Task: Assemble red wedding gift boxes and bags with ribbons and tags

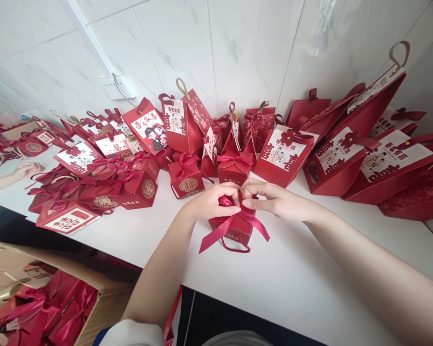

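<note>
On the white table in front of me sits a small red gift box [234, 234] with a dark red cord handle [236, 249] hanging at its near side. A crimson ribbon [216, 234] lies over its top, its two tails spread left and right. My left hand [218, 202] pinches the ribbon at the top of the box, thumb against bent fingers. Close beside it, my right hand [265, 197] is also closed on the ribbon, its fingertips nearly meeting the left ones. The fingers cover the middle of the ribbon.
Finished-looking red boxes crowd the back, including a bow-tied box [187, 180] and tall bags [283, 156]. More boxes [140, 187] are piled at left. Another person's hand [27, 170] rests at far left. A cardboard carton [101, 293] of red boxes stands below the table edge.
</note>
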Tool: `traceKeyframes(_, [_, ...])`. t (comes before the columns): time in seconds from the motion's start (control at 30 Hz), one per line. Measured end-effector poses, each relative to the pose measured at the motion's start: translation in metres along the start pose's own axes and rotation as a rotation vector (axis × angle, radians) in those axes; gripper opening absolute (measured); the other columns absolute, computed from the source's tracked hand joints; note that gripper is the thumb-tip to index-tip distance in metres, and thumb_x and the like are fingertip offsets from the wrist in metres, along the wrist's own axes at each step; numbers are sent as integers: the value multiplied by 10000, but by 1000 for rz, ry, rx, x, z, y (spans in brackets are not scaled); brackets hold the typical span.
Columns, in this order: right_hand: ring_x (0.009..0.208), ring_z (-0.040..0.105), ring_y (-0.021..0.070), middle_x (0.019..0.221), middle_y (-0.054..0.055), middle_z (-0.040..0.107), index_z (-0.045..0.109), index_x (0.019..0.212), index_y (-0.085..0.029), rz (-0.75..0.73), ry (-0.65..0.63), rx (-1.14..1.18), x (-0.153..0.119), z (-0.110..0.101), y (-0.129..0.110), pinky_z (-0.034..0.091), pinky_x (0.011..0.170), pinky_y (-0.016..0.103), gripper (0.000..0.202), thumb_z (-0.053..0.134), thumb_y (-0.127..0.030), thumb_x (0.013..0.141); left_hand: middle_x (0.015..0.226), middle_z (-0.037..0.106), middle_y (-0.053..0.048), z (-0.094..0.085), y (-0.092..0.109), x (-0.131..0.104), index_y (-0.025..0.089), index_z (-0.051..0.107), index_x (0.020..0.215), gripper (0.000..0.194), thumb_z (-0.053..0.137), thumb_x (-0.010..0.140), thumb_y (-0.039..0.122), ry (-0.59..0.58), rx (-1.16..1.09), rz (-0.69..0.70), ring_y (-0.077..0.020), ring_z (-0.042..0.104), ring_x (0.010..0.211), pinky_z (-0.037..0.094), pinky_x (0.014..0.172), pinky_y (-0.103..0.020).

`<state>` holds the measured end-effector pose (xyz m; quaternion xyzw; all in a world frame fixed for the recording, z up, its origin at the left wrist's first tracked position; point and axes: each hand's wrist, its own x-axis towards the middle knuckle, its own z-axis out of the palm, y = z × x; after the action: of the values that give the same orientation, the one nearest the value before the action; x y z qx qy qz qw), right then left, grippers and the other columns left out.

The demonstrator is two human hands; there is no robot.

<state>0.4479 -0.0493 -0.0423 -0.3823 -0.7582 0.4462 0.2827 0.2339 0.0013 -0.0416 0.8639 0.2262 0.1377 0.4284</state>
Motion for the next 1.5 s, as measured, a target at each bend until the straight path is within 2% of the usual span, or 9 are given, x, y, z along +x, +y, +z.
traceKeyframes(0.13, [799, 471, 172, 875, 13, 470, 496, 690, -204, 33, 8, -95, -4, -2, -4, 405, 768, 348, 334, 532, -460, 900, 1109, 603, -67, -2, 0, -1, 162, 604, 752, 135, 630, 812, 280, -14, 22, -6, -176, 595, 945, 470, 844, -316])
traceKeyframes(0.23, [892, 507, 190, 934, 27, 502, 525, 711, -212, 20, 45, -114, -5, -3, -5, 420, 843, 370, 324, 539, -475, 900, 1186, 597, -79, -8, 0, -6, 174, 635, 865, 160, 662, 810, 322, 19, -25, -24, -206, 596, 1052, 458, 928, -347])
traceKeyframes(0.37, [1237, 443, 249, 1288, 54, 495, 633, 810, -238, 6, 69, -103, -6, -5, 0, 373, 1012, 412, 297, 565, -515, 892, 1299, 560, -98, -21, 1, -16, 189, 604, 959, 172, 655, 832, 294, 107, -112, -14, -238, 525, 1234, 416, 1030, -377])
traceKeyframes(0.5, [1351, 370, 274, 1461, 32, 417, 673, 864, -259, -6, 22, -74, -4, -7, 7, 316, 1081, 452, 258, 623, -512, 864, 1333, 538, -99, -27, 2, -22, 195, 609, 973, 158, 631, 855, 298, 158, -78, -48, -244, 518, 1246, 397, 1057, -407])
traceKeyframes(0.67, [1355, 387, 278, 1394, 67, 517, 651, 750, -210, -18, -7, 45, 1, -7, 13, 251, 1118, 455, 340, 584, -508, 899, 1298, 557, -86, -25, -1, -20, 194, 638, 922, 146, 629, 848, 320, 128, 0, -80, -241, 526, 1230, 382, 1074, -411])
traceKeyframes(0.83, [1322, 411, 276, 1269, 64, 594, 608, 675, -189, 13, 22, 133, 3, -3, 14, 271, 1095, 442, 405, 562, -515, 911, 1306, 553, -76, -25, 2, -19, 173, 540, 768, 232, 654, 826, 366, 123, -28, -116, -243, 538, 1194, 364, 1073, -428])
traceKeyframes(1.07, [1138, 516, 237, 1256, 54, 576, 625, 712, -178, 28, 29, 176, 3, 0, 19, 340, 1012, 413, 419, 533, -530, 921, 1296, 546, -76, -25, -2, -17, 154, 504, 678, 332, 525, 906, 394, 56, -35, -126, -222, 565, 1089, 376, 1017, -403])
traceKeyframes(1.23, [1135, 503, 228, 1257, 61, 545, 615, 732, -186, 13, 18, 142, 4, -2, 23, 370, 982, 403, 416, 516, -540, 926, 1296, 531, -71, -27, -6, -17, 154, 497, 679, 305, 542, 894, 365, 30, -10, -104, -200, 572, 1016, 421, 926, -378])
traceKeyframes(1.5, [1122, 503, 211, 1233, 65, 515, 591, 727, -185, 9, 16, 86, 3, -4, 21, 391, 966, 388, 430, 495, -549, 934, 1323, 517, -68, -29, -5, -19, 157, 487, 675, 289, 553, 883, 346, 14, 30, -123, -205, 573, 1044, 421, 958, -390])
